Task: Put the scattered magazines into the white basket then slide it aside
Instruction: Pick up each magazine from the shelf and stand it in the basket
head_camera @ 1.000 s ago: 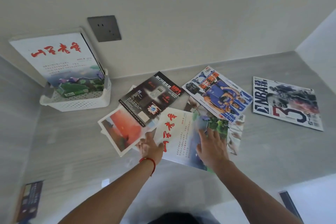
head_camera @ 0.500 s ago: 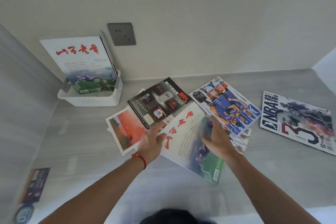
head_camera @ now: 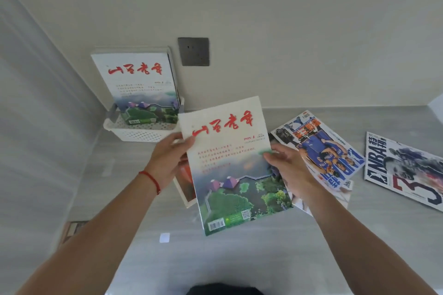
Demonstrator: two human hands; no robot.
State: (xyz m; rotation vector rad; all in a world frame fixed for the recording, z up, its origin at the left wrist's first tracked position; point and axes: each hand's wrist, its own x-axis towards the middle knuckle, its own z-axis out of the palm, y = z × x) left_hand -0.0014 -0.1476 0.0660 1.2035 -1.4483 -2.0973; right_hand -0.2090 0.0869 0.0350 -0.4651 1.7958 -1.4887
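Note:
A white magazine with red calligraphy and a green landscape (head_camera: 232, 165) is held up off the table, cover facing me. My left hand (head_camera: 167, 158) grips its left edge and my right hand (head_camera: 285, 163) pinches its right edge. The white perforated basket (head_camera: 141, 133) stands at the back left against the wall, with an identical magazine (head_camera: 139, 86) upright inside it. A blue basketball magazine (head_camera: 328, 151) and an NBA magazine (head_camera: 407, 170) lie flat on the table to the right. A red-orange cover (head_camera: 185, 182) peeks out under the lifted one.
A dark wall socket (head_camera: 193, 51) sits above the basket's right side. A grey side panel closes off the left. A small white sticker (head_camera: 164, 238) lies on the table near me, and a brown printed item (head_camera: 72, 230) lies at the left edge.
Both hands have lifted the white magazine off the pile and raised it upright toward the basket. It now hides the black magazine and most of the red-orange one.

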